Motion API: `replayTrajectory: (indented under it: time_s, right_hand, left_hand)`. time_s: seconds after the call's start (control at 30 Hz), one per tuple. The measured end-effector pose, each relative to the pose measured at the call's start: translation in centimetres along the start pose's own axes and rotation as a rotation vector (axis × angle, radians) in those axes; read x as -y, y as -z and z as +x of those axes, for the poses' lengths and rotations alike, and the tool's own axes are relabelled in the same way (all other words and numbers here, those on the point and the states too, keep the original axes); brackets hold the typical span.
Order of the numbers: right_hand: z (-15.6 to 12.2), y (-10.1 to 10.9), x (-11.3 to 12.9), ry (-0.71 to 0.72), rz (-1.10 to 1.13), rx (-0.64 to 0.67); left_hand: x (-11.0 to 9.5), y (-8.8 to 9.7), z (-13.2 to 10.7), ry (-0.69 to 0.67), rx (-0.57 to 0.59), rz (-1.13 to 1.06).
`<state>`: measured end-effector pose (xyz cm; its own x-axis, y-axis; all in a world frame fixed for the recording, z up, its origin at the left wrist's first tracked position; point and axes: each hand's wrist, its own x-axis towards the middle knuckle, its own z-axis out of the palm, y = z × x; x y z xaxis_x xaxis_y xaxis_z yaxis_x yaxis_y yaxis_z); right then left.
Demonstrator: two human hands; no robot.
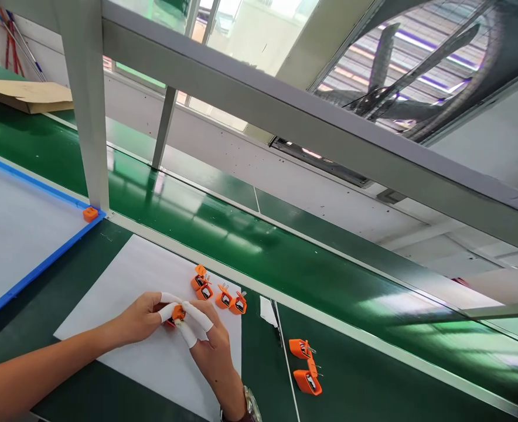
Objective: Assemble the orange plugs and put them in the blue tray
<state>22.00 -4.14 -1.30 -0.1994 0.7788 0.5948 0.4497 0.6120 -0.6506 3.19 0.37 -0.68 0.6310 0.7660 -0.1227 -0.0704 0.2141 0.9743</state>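
Note:
Between the fingertips of both hands is a small orange plastic plug housing (179, 312), partly hidden by the fingers. My left hand (147, 316) pinches it from the left, and my right hand (204, 325) grips it from the right. White finger covers are on the thumb and fingers of each hand. Both hands are over a white sheet (122, 293) on the dark green table. Just beyond my right hand, on the sheet's far edge, stand several orange plug housings (222, 298) with metal pins sticking out and open insides showing.
More orange housings (308, 382) lie at the right, past a table seam. A blue-rimmed white tray (34, 266) is at the left, with an orange piece (90, 214) on its corner. A green conveyor belt (224, 228) runs behind, under a grey metal frame (85, 105).

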Motion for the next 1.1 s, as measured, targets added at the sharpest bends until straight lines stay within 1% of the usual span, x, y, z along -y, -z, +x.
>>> replayTrajectory:
  time_s: [0.07,0.1,0.27,0.33,0.37,0.47,0.53,0.6,0.7,0.83,0.87,0.9,0.93,1.03,1.1]
  right_hand:
    - [0.0,0.2,-0.1,0.007,0.021,-0.015]
    - [-0.1,0.3,-0.2,-0.022,0.044,-0.020]
    - [-0.7,0.3,-0.8,-0.301,0.261,-0.075]
    - [-0.9,0.0,-0.8,-0.330,0.295,-0.099]
    - [-0.9,-0.2,-0.7,-0.305,0.278,-0.097]
    - [-0.8,-0.7,-0.3,-0.131,0.149,-0.066]
    - [-0.6,-0.8,-0.2,-0.041,0.072,-0.049]
    - [-0.4,-0.8,-0.3,-0.016,0.021,-0.048]
    - [-0.4,-0.5,-0.4,0.005,-0.053,-0.049]
    - [-0.6,-0.4,-0.4,0.052,-0.104,0.021]
    - [-0.7,-0.4,-0.4,0.029,-0.082,0.044]
    - [-0.7,-0.4,-0.4,-0.029,-0.031,0.069]
    - [-0.8,-0.3,-0.4,-0.119,0.052,0.084]
    - [-0.7,-0.1,-0.6,-0.505,0.402,0.100]
    - [-0.5,0.1,-0.6,-0.702,0.588,0.106]
  left_hand:
    - [-0.1,0.0,-0.1,-0.006,0.023,-0.023]
    - [-0.1,0.0,-0.2,-0.004,0.025,-0.032]
    - [0.0,-0.1,-0.2,0.008,-0.044,-0.039]
    - [0.3,-0.2,-0.2,0.017,-0.062,-0.067]
    - [0.5,-0.3,-0.1,0.025,-0.079,-0.082]
    - [1.1,-0.2,0.0,0.043,-0.170,-0.087]
    - [1.2,0.0,0.0,0.049,-0.207,-0.067]
    - [1.0,0.4,-0.1,0.057,-0.194,-0.049]
    - [0.6,0.8,-0.2,0.079,-0.133,-0.041]
    - [0.6,0.8,-0.3,0.066,-0.075,0.008]
    - [0.7,0.7,-0.3,0.060,-0.076,0.014]
    - [0.8,0.7,-0.3,0.056,-0.085,0.015]
    - [0.8,0.6,-0.2,0.058,-0.098,0.013]
    - [0.7,0.6,-0.2,0.070,-0.130,0.005]
    - [0.6,0.5,-0.3,0.056,-0.108,0.027]
